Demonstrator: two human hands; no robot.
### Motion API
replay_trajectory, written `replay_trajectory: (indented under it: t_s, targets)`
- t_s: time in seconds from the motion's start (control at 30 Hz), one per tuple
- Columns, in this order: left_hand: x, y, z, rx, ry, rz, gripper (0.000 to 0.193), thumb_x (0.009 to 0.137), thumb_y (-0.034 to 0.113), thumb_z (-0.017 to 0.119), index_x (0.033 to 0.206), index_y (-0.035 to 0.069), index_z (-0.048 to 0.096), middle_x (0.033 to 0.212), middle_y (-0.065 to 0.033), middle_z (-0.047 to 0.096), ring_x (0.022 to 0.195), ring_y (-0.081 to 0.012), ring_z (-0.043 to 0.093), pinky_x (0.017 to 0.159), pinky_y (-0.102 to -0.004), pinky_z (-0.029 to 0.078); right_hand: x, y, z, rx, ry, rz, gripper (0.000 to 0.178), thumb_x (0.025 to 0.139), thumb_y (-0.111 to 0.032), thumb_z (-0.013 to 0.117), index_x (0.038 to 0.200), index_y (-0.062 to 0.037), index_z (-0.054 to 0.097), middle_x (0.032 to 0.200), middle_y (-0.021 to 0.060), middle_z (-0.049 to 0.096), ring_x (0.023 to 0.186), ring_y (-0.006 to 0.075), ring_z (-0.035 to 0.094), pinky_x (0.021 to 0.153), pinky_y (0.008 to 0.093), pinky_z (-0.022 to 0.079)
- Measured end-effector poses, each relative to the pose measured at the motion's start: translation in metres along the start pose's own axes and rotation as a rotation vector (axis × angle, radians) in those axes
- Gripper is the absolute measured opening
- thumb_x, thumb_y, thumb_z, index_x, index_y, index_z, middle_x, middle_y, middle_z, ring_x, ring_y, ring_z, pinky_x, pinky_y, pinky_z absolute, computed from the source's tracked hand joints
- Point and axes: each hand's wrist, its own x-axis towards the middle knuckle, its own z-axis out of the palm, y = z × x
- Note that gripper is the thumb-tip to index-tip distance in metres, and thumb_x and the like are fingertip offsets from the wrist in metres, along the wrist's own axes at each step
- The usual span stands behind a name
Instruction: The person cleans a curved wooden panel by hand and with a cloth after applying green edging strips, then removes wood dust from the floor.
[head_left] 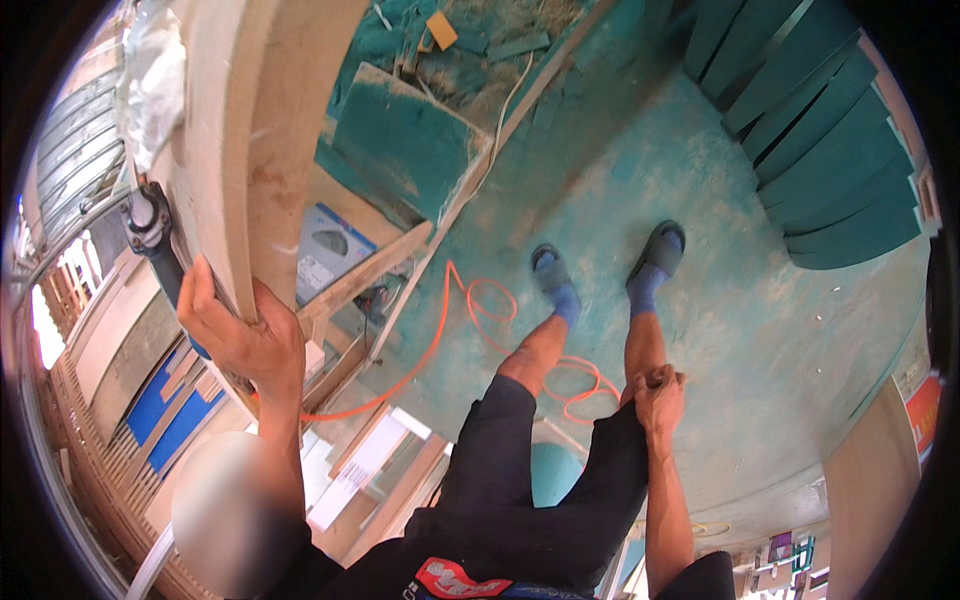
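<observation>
My left hand (245,335) grips the near end of a thick, pale wooden board (240,150), with the fingers on one side and the thumb on the other. Right beside those fingers lies a dark power tool (155,230) with a metal head and a long body. My right hand (660,400) is closed in a fist at my right knee, against the edge of my black shorts. Whatever it may hold is hidden.
An orange hose (440,340) loops over the green, dusty floor around my feet. Dark green curved panels (830,160) stand at the far right. A blue-and-white box (335,250) sits in a wooden frame near the board. Timber offcuts (370,470) lie at lower left.
</observation>
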Motion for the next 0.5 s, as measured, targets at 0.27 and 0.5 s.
replay_trajectory:
  t_s: [0.27, 0.5]
  targets:
    - [-0.003, 0.000, 0.003, -0.014, 0.018, 0.022, 0.045, 0.087, -0.004, 0.067, 0.131, -0.004, 0.057, 0.125, -0.0192, 0.058, 0.119, -0.0357, 0.054, 0.103, -0.0438, 0.041, 0.004, -0.006, -0.004, -0.132, -0.043, 0.011, 0.051, 0.081, -0.030, 0.074, 0.125, -0.0100, 0.059, 0.122, 0.0162, 0.059, 0.104, 0.0389, 0.066, 0.086, 0.0491, 0.054]
    - [-0.007, 0.003, -0.005, -0.112, -0.008, -0.089, 0.050, 0.085, 0.002, 0.073, 0.132, -0.003, 0.057, 0.128, -0.0181, 0.058, 0.121, -0.0333, 0.054, 0.106, -0.0414, 0.040, 0.010, -0.020, -0.019, -0.298, -0.094, 0.017, 0.057, 0.083, -0.038, 0.072, 0.130, -0.0074, 0.058, 0.123, 0.0199, 0.060, 0.103, 0.0408, 0.067, 0.087, 0.0494, 0.054]
